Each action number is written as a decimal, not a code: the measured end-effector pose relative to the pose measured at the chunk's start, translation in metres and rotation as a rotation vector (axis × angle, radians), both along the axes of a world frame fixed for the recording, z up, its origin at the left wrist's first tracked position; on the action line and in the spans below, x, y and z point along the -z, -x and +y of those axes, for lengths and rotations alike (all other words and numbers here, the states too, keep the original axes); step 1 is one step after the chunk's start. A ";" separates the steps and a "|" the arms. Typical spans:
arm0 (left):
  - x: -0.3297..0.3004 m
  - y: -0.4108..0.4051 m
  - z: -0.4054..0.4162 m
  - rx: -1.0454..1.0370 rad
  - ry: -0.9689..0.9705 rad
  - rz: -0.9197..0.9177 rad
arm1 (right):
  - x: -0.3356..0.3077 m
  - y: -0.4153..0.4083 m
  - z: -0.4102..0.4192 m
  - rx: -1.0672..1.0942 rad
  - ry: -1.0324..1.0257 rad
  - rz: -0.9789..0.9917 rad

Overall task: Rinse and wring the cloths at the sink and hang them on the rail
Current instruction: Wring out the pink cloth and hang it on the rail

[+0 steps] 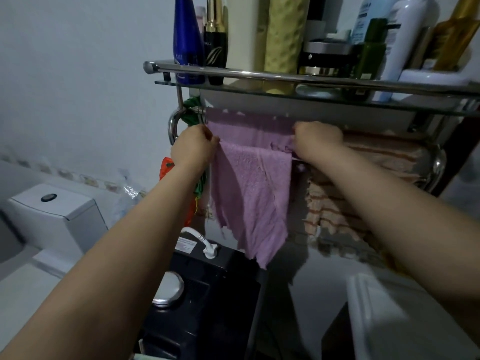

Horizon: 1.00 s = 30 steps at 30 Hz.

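Hanging step: the left hand [193, 149] and right hand [318, 137] each pinch the top fold of the purple cloth [250, 193], draped over the rail [179, 120] between both grips. Next: release evenly.

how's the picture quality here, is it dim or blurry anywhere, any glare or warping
Head view: dim, flat indoor light with a bluish cast; soft overall, the striped cloth and right hand smeared, the purple cloth and left hand somewhat clearer; bright glints on the chrome rail; wide-angle warping bends the shelf and splays the bottles outward.
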<state>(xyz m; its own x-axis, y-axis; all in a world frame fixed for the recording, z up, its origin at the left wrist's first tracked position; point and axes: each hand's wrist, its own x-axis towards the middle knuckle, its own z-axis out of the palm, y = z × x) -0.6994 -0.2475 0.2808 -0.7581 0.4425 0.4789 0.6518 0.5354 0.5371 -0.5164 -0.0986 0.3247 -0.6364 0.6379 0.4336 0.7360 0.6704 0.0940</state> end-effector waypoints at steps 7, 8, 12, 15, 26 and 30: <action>-0.002 -0.004 0.002 0.011 0.011 -0.005 | 0.039 -0.012 -0.044 -0.333 -0.167 -0.013; -0.002 -0.003 0.002 0.015 -0.006 -0.018 | 0.039 -0.012 -0.040 -0.328 -0.159 0.026; -0.006 0.006 -0.005 0.020 -0.194 -0.155 | 0.012 -0.015 -0.022 -0.188 0.071 0.263; -0.007 0.018 -0.010 -0.027 -0.239 -0.224 | -0.004 -0.028 0.005 0.067 0.206 0.172; 0.007 0.033 -0.007 -0.052 -0.268 -0.183 | 0.015 -0.021 -0.019 -0.284 0.030 -0.036; 0.003 0.041 -0.015 -0.101 -0.397 -0.182 | 0.008 -0.037 -0.011 -0.243 0.078 0.304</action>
